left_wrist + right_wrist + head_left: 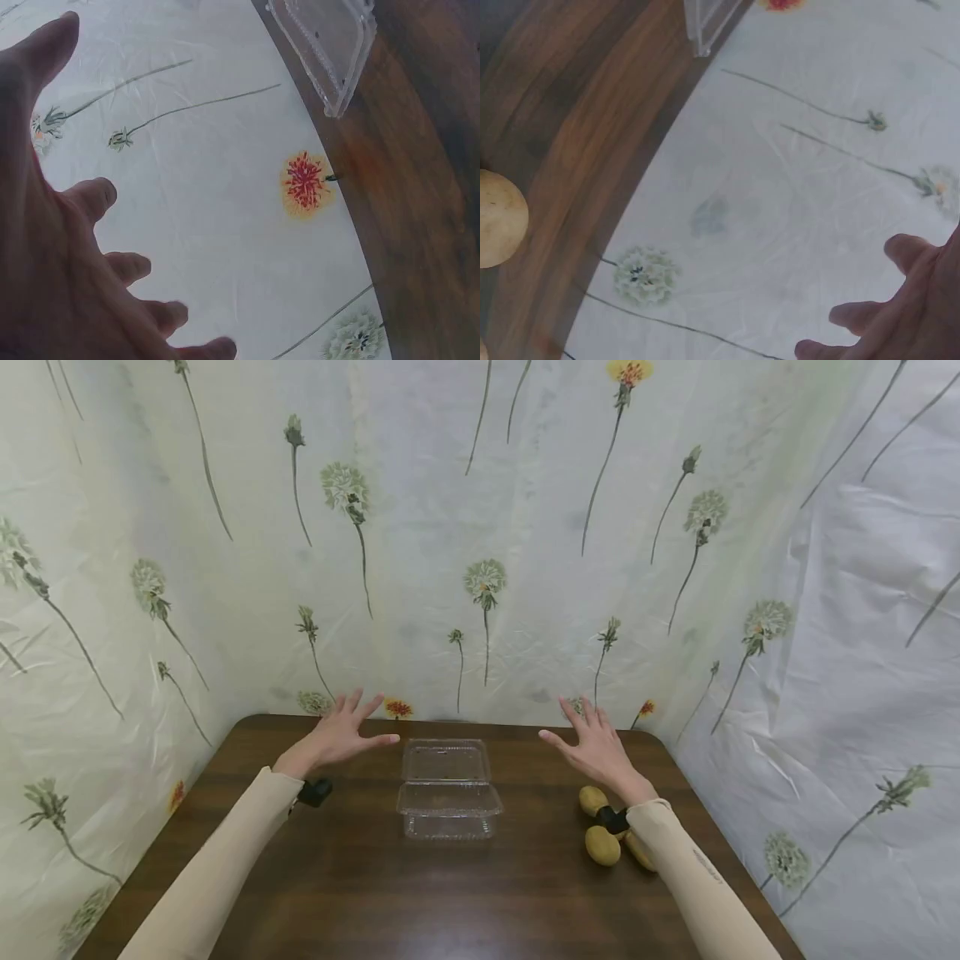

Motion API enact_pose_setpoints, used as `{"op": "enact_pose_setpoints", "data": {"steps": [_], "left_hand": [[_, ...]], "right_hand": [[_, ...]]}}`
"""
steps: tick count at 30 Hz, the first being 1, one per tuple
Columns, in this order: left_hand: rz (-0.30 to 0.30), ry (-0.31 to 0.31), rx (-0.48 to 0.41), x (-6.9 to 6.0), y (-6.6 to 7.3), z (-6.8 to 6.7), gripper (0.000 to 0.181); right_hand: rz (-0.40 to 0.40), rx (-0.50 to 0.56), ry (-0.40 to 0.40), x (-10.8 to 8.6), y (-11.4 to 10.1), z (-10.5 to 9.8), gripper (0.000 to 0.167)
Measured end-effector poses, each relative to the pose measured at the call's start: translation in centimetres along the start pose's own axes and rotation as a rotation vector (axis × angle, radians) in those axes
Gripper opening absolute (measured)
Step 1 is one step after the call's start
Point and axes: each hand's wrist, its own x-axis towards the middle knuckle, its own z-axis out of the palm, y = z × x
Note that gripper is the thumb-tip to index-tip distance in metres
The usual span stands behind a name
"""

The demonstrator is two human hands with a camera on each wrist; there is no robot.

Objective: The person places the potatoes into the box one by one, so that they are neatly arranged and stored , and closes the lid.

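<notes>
A clear plastic clamshell container [450, 802] stands with its lid raised at the middle of the wooden table. To its left, my left hand [337, 735] hovers with fingers spread, holding nothing. My right hand [596, 750] is held up on the other side, its fingers apart and nothing in them. Several potatoes [602, 846] lie together on the table below the right wrist, partly covered by the wrist camera and sleeve. The left wrist view has the spread left hand [67, 247] and a corner of the container [330, 45]. One potato [501, 219] shows in the right wrist view.
The dark brown wooden table [337, 893] ends at a far edge against a hanging curtain [420, 527] printed with dandelions. The same cloth runs along the left and right sides. A black wrist camera [315, 792] sits on the left wrist.
</notes>
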Motion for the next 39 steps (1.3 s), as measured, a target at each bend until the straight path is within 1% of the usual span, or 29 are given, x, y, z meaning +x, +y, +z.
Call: {"op": "enact_pose_setpoints", "data": {"steps": [3, 5, 10, 13, 15, 19, 23, 28, 29, 33, 36, 39], "left_hand": [[0.01, -0.008, -0.063, -0.7, -0.1, 0.5, 0.091], [0.005, -0.014, -0.106, -1.2, -0.4, 1.0, 0.09], [-0.014, -0.032, -0.19, -2.5, -1.6, 2.8, 0.087], [-0.025, -0.031, -0.223, -3.1, -2.2, 4.0, 0.085], [-0.028, -0.023, -0.237, -3.5, -2.3, 4.7, 0.084], [-0.02, -0.013, -0.268, -4.1, -2.3, 5.8, 0.084], [-0.014, -0.017, -0.292, -4.7, -2.1, 6.6, 0.082], [-0.02, -0.008, -0.311, -4.9, -2.2, 7.2, 0.08], [-0.012, -0.006, -0.312, -4.9, -2.3, 7.3, 0.079], [-0.003, 0.008, -0.359, -4.7, -2.4, 7.4, 0.076], [0.0, 0.032, -0.382, -4.4, -2.2, 7.6, 0.072], [-0.009, 0.067, -0.44, -3.9, -2.0, 7.8, 0.066]], "right_hand": [[0.004, 0.024, -0.002, -1.0, 0.2, 0.1, 0.084], [0.015, 0.039, -0.004, -1.7, 0.2, 0.4, 0.082], [0.035, 0.079, -0.005, -3.4, -0.3, 1.1, 0.079], [0.037, 0.107, -0.006, -4.4, -0.6, 1.6, 0.078], [0.037, 0.13, -0.004, -4.9, -0.9, 2.0, 0.077], [0.032, 0.149, -0.002, -5.8, -1.1, 3.2, 0.077], [0.033, 0.156, -0.009, -6.6, -1.1, 4.3, 0.077], [0.048, 0.161, -0.027, -7.4, -0.8, 4.9, 0.074], [0.053, 0.163, -0.028, -7.6, -0.7, 5.0, 0.074], [0.06, 0.164, -0.013, -7.8, -0.5, 4.9, 0.075], [0.054, 0.169, 0.0, -8.0, -0.3, 4.7, 0.076], [0.053, 0.184, 0.007, -8.2, 0.0, 4.6, 0.076]]}}
